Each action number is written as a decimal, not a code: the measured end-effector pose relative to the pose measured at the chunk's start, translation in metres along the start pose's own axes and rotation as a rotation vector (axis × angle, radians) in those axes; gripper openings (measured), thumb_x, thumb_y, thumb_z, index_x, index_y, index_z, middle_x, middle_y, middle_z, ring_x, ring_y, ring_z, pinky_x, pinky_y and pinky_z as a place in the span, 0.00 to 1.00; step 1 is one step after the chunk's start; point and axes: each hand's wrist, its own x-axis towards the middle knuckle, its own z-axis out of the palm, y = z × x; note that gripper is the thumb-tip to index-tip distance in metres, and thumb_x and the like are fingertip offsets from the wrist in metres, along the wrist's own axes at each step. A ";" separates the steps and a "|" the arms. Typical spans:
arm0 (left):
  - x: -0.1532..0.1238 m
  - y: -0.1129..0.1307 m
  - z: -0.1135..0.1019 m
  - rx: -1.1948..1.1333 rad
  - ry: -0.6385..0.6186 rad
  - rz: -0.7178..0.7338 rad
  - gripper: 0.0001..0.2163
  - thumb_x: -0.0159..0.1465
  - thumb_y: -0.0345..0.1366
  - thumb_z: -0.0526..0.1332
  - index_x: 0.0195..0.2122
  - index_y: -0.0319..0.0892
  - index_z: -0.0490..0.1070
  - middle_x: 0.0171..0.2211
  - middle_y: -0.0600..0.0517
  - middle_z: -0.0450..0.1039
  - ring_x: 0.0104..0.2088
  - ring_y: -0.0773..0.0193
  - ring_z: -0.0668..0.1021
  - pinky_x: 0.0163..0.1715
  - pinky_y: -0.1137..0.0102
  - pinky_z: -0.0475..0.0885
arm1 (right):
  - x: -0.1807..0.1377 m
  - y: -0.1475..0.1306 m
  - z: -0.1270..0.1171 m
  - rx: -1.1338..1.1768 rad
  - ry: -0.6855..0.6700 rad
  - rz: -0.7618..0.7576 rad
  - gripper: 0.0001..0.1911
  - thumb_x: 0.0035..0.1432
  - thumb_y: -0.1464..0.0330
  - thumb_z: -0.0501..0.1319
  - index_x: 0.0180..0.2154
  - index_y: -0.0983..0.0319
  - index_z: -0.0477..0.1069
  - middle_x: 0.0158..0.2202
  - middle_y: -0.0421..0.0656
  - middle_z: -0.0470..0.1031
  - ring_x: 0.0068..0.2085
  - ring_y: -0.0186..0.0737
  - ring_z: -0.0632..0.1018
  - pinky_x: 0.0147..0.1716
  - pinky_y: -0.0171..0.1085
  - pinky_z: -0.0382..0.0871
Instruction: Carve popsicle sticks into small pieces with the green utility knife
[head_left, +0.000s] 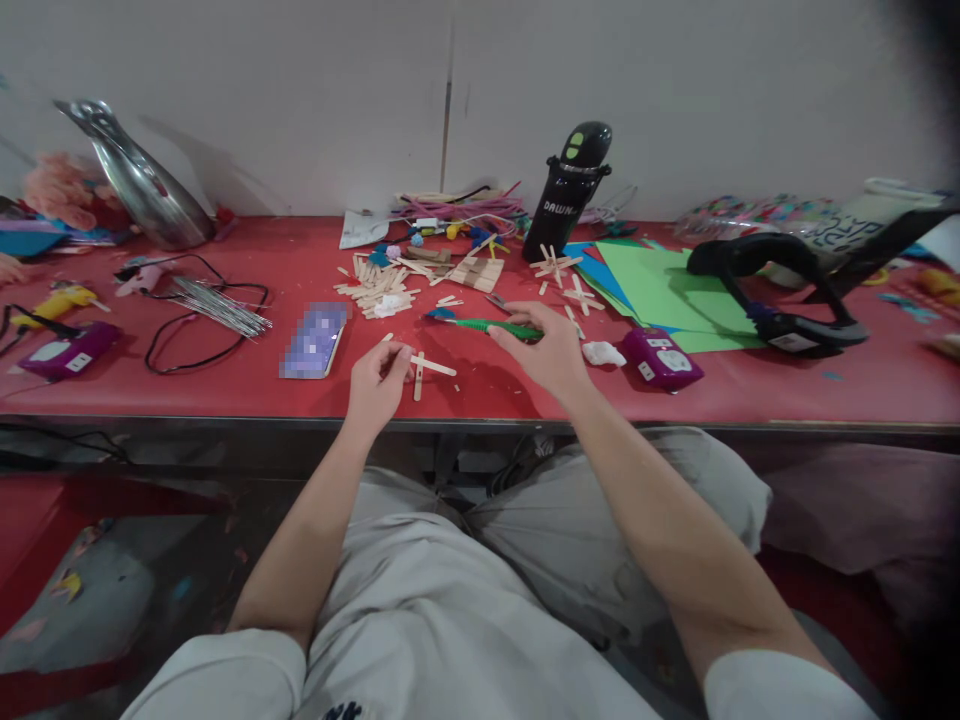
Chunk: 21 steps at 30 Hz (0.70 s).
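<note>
My left hand (379, 378) is closed in a pinch on a cross of popsicle sticks (427, 368) lying near the front edge of the red table (225, 375). My right hand (551, 345) is closed around a green-handled tool (487, 326) that lies pointing left, its blue tip near the middle of the table. A loose pile of popsicle sticks (379, 285) lies just behind both hands.
A phone (315, 340) lies left of my left hand. A purple box (660, 358) and white wad (602, 352) sit right of my right hand. Green and blue paper sheets (660, 285), a black bottle (570, 190), a black glue gun (780, 290), wires (217, 305) and a silver vase (142, 185) crowd the table.
</note>
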 end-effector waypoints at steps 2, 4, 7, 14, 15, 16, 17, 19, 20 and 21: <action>0.000 0.001 0.000 -0.024 -0.001 -0.010 0.09 0.65 0.41 0.59 0.33 0.41 0.72 0.22 0.56 0.69 0.25 0.69 0.73 0.29 0.73 0.70 | 0.002 -0.003 -0.005 0.057 0.052 0.026 0.22 0.52 0.56 0.69 0.45 0.62 0.75 0.35 0.47 0.81 0.39 0.46 0.82 0.41 0.45 0.75; 0.000 0.002 0.001 -0.042 0.005 -0.020 0.08 0.64 0.40 0.59 0.34 0.41 0.72 0.21 0.56 0.68 0.24 0.69 0.72 0.28 0.73 0.69 | 0.005 -0.007 -0.010 0.053 0.125 0.047 0.20 0.51 0.57 0.70 0.43 0.61 0.76 0.32 0.45 0.80 0.36 0.44 0.81 0.39 0.44 0.75; 0.000 0.002 0.001 -0.056 0.011 -0.026 0.06 0.64 0.38 0.59 0.37 0.41 0.71 0.21 0.57 0.67 0.24 0.70 0.72 0.27 0.74 0.68 | 0.009 -0.010 -0.017 0.024 0.199 0.051 0.20 0.49 0.57 0.71 0.42 0.60 0.76 0.33 0.44 0.80 0.34 0.43 0.80 0.40 0.44 0.74; -0.001 -0.002 0.001 -0.051 -0.008 -0.024 0.06 0.64 0.38 0.59 0.38 0.42 0.70 0.22 0.57 0.67 0.24 0.70 0.71 0.27 0.73 0.66 | 0.013 -0.006 -0.024 0.004 0.294 -0.003 0.23 0.46 0.54 0.72 0.40 0.60 0.76 0.41 0.47 0.80 0.41 0.46 0.80 0.45 0.49 0.73; -0.001 -0.002 0.001 -0.042 -0.012 -0.028 0.06 0.64 0.38 0.59 0.38 0.42 0.70 0.22 0.57 0.67 0.24 0.70 0.70 0.27 0.73 0.65 | 0.012 -0.007 -0.024 0.008 0.290 -0.005 0.23 0.46 0.55 0.72 0.41 0.60 0.76 0.41 0.47 0.80 0.41 0.47 0.79 0.46 0.49 0.73; -0.001 -0.002 0.001 -0.031 -0.017 -0.033 0.06 0.63 0.38 0.60 0.38 0.42 0.71 0.22 0.57 0.67 0.23 0.70 0.70 0.26 0.73 0.65 | 0.012 -0.007 -0.023 0.010 0.285 -0.009 0.23 0.46 0.55 0.72 0.42 0.60 0.75 0.42 0.47 0.80 0.43 0.47 0.79 0.48 0.50 0.72; -0.001 -0.001 0.001 -0.021 -0.021 -0.037 0.06 0.63 0.38 0.60 0.37 0.42 0.71 0.22 0.57 0.67 0.23 0.70 0.70 0.26 0.73 0.64 | 0.011 -0.008 -0.023 0.011 0.281 -0.013 0.23 0.46 0.55 0.72 0.42 0.60 0.75 0.43 0.48 0.79 0.45 0.48 0.79 0.49 0.50 0.72; -0.002 0.000 0.001 -0.011 -0.025 -0.039 0.07 0.63 0.39 0.60 0.37 0.42 0.71 0.22 0.57 0.67 0.23 0.70 0.69 0.26 0.72 0.64 | 0.008 -0.012 -0.021 0.025 0.267 -0.004 0.24 0.46 0.54 0.72 0.42 0.59 0.75 0.44 0.47 0.79 0.45 0.48 0.79 0.49 0.49 0.72; -0.002 0.001 0.002 -0.010 -0.025 -0.039 0.07 0.63 0.39 0.60 0.37 0.42 0.71 0.22 0.57 0.67 0.23 0.70 0.70 0.26 0.72 0.65 | 0.007 -0.014 -0.019 0.041 0.260 0.009 0.23 0.46 0.53 0.72 0.42 0.58 0.75 0.43 0.47 0.79 0.43 0.47 0.79 0.47 0.48 0.73; -0.002 0.001 0.002 -0.012 -0.023 -0.038 0.07 0.63 0.39 0.60 0.37 0.42 0.71 0.22 0.57 0.68 0.23 0.70 0.70 0.27 0.72 0.65 | 0.006 -0.015 -0.017 0.064 0.254 0.023 0.23 0.46 0.53 0.72 0.41 0.57 0.75 0.40 0.46 0.79 0.39 0.46 0.79 0.43 0.46 0.74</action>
